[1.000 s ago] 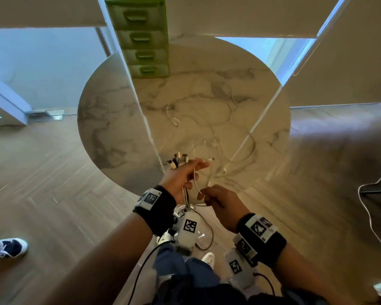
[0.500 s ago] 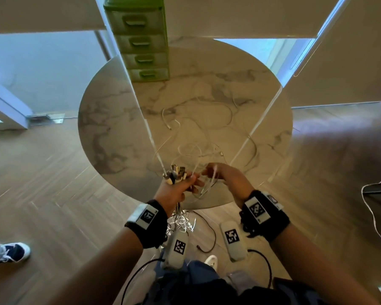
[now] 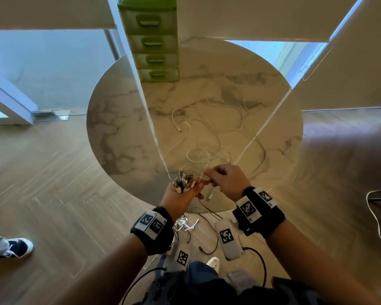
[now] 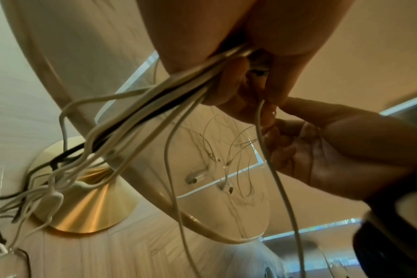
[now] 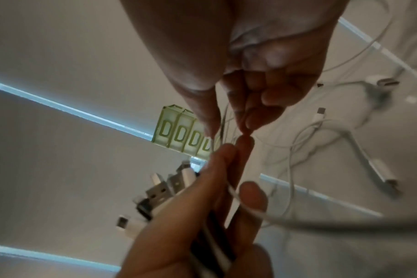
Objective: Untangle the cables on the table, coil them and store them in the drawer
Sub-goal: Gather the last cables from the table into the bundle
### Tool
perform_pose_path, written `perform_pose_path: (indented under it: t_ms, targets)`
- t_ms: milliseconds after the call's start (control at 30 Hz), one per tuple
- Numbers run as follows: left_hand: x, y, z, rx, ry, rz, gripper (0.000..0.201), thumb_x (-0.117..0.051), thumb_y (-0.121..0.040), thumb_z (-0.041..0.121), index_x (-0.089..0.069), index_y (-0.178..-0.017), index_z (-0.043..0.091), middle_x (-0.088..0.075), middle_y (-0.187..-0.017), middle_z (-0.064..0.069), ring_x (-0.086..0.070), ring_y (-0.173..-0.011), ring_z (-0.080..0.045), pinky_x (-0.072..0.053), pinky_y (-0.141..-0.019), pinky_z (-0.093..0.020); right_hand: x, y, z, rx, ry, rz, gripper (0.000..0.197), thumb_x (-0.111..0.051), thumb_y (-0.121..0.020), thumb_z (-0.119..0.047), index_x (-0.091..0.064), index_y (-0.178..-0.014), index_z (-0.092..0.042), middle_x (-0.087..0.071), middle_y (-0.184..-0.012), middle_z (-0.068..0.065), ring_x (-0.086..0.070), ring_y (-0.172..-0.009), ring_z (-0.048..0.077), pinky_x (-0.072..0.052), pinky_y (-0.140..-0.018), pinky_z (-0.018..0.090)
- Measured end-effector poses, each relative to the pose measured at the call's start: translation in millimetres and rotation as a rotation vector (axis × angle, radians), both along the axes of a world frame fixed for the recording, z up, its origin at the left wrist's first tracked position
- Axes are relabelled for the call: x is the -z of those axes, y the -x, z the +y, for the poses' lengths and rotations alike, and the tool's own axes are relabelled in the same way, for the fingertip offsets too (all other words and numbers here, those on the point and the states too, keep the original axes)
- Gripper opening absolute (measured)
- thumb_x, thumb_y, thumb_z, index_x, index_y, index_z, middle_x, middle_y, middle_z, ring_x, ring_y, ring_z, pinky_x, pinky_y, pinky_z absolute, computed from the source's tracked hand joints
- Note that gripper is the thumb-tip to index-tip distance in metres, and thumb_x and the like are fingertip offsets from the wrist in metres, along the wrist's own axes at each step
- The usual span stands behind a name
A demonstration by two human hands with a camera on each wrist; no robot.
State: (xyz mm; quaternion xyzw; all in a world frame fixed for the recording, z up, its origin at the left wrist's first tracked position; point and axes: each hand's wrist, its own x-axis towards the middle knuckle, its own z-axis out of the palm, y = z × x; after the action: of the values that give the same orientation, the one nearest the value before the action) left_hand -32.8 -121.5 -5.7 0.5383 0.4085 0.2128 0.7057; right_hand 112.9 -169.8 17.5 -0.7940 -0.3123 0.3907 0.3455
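Head view shows the person's left hand [image 3: 180, 194] curled in a tight grip round a bundle of white and black charging cables [image 3: 183, 183], whose metal plug ends stick up in a cluster above the fist, at the near edge of the round marble-patterned bench [image 3: 119, 128]. Below that fist, the left wrist view shows the bundle's cords [image 4: 141, 112] hanging down in a loose tangle toward the wooden floor, beside the bench's gold cone-shaped base [image 4: 93, 205]. Just to the right, the person's right hand [image 3: 227, 181] has its thumb and forefinger pressed together, pinching a thin white cable strand [image 5: 223, 122]; its other fingers are curled in toward the palm. In the right wrist view the fingertips of both hands nearly meet, with the strand running between them. More thin white cables [image 3: 207, 137] lie in loose, overlapping loops across the middle of the bench, a few plug ends showing among them. At the far edge of the bench stands a small green plastic chest of four drawers [image 3: 153, 40], all of them closed.
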Motion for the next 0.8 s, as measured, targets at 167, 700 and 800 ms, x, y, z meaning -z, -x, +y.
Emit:
perform_pose_path:
  t_ms: [167,700,800]
  targets:
    - [4.7,-0.5,-4.5,0.144,-0.007,0.039,0.007,-0.063,-0.085,-0.001,-0.069,-0.087,0.002,-0.070,-0.077,-0.004,-0.059,-0.053,-0.005,-0.050,-0.057,-0.019,2.2,-0.5,3.9,0.058,-0.001,0.006,0.016,-0.071,-0.078,-0.030,-0.066,-0.081,-0.016,-0.061,-0.068,-0.007,-0.054,-0.064,0.009,-0.046,-0.072,0.030]
    - [17.6,-26.0,-16.4,0.074,0.013,0.036,0.015,-0.064,-0.086,0.005,-0.073,-0.095,0.012,-0.074,-0.090,-0.002,-0.068,-0.084,-0.012,-0.054,-0.076,-0.023,10.5,3.5,-29.0,0.039,-0.032,-0.229,0.014,-0.055,-0.086,-0.013,-0.065,-0.080,-0.006,-0.061,-0.071,0.010,-0.057,-0.068,0.026,-0.051,-0.070,0.040]
    - [11.5,-37.9,-5.5,-0.047,0.188,0.016,0.011,-0.062,-0.089,0.015,-0.072,-0.095,0.014,-0.073,-0.094,-0.005,-0.068,-0.075,-0.006,-0.050,-0.060,-0.017,7.8,13.2,-45.1,-0.106,-0.035,-0.290,0.020,-0.054,-0.090,-0.017,-0.069,-0.094,-0.004,-0.068,-0.085,0.013,-0.061,-0.080,0.026,-0.043,-0.074,0.032]
